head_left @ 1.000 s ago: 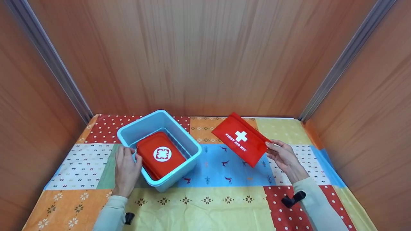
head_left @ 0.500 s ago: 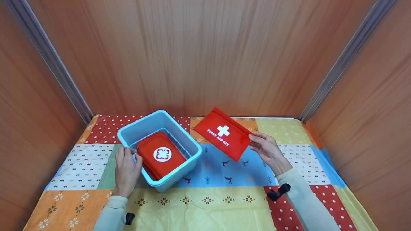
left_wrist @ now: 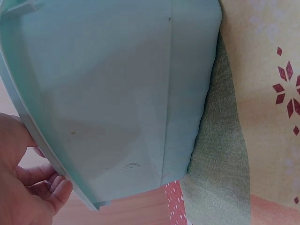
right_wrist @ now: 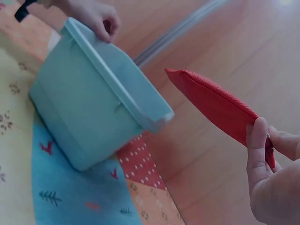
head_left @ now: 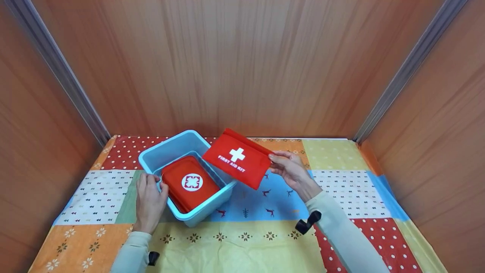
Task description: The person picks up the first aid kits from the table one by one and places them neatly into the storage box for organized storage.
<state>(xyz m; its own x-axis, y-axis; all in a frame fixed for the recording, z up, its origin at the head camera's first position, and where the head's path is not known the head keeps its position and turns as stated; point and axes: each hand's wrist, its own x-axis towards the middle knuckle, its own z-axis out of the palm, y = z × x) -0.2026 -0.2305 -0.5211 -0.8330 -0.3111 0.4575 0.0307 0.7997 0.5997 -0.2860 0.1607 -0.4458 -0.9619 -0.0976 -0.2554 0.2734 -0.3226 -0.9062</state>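
Note:
My left hand (head_left: 149,199) grips the near-left rim of a light blue plastic bin (head_left: 207,206), thumb inside and fingers over the edge. The left wrist view shows the fingers (left_wrist: 56,192) curled at the bin's rim. Inside the bin lies a red zip case (head_left: 182,170) with a white round emblem. At one corner, my right hand (head_left: 291,170) pinches a flat red first aid pouch (head_left: 238,159) marked with a white cross. The pouch is in the air, overlapping the bin's right rim in the head view. Seen edge-on in the right wrist view, the pouch (right_wrist: 211,101) is slightly bulged.
A patchwork-patterned cloth (head_left: 242,246) covers the table. Wooden panels (head_left: 242,68) rise at the back and on both sides, with metal strips (head_left: 409,72) along the corners.
My right hand has carried the red first aid pouch leftward, from beyond the bin's right side to over its right rim. The left hand and the bin have stayed in place.

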